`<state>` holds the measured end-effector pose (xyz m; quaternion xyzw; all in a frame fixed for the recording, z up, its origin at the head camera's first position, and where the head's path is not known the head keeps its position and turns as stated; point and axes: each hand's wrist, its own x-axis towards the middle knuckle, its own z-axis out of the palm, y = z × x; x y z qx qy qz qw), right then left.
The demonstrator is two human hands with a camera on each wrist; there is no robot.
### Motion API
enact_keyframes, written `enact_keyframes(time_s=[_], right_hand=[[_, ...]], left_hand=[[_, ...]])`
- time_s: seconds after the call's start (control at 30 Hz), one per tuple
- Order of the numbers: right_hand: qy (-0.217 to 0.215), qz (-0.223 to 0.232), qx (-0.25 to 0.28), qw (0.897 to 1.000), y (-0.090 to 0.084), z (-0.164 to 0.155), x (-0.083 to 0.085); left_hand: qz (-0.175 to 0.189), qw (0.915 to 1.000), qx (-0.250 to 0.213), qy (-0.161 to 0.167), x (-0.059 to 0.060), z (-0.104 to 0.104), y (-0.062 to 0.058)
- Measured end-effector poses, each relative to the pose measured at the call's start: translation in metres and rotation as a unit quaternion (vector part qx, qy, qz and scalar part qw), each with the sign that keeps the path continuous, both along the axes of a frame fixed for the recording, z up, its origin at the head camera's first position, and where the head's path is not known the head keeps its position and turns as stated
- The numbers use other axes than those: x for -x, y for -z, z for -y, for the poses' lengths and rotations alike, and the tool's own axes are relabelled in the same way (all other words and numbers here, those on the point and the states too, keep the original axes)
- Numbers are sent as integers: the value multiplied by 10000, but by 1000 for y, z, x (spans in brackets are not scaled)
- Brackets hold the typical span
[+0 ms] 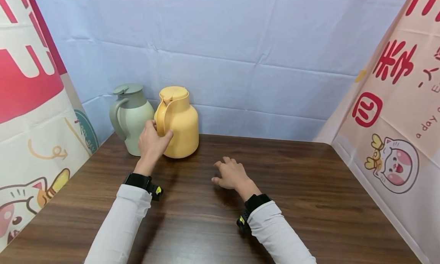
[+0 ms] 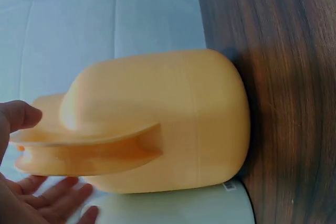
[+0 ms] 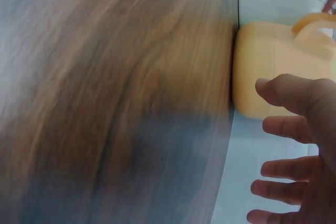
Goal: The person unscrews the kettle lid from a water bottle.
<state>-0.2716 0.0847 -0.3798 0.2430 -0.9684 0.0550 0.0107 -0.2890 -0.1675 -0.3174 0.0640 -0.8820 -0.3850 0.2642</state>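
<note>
A yellow jug (image 1: 180, 126) with a lid and side handle stands at the back left of the wooden table (image 1: 292, 203), touching a pale green jug (image 1: 132, 119) on its left. My left hand (image 1: 156, 133) is at the yellow jug's handle. In the left wrist view the thumb (image 2: 21, 115) lies above the handle and the fingers (image 2: 58, 192) stretch out below it, not curled round it. Out over the table's middle, my right hand (image 1: 228, 172) holds nothing, its fingers (image 3: 294, 129) loosely spread. The right wrist view shows the yellow jug (image 3: 262, 72) ahead of them.
A pale blue cloth (image 1: 240, 46) hangs behind the table. Printed banners close in the left side (image 1: 31, 103) and the right side (image 1: 395, 115). Bare wood stretches across the table's front and right.
</note>
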Motion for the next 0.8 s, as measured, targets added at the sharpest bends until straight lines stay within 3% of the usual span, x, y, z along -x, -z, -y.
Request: enact_keyframes(time_s=[0.1,0.23,0.5,0.8], right_hand=[[-55,10,-22,10000,-1,4,0],[-95,60,-90,9999,0,10,-1],[-114,227,-187,9995,-2,16,-1],[-236,427,-191,9986,-4,18,0]], left_hand=[[-393,9990,-147,155,6,-2,1],[-602,9966,-409,387,12,-3,3],[-213,9943,-613,840,24,-3,6],[-28,9934,-503,1034,28,0,9]])
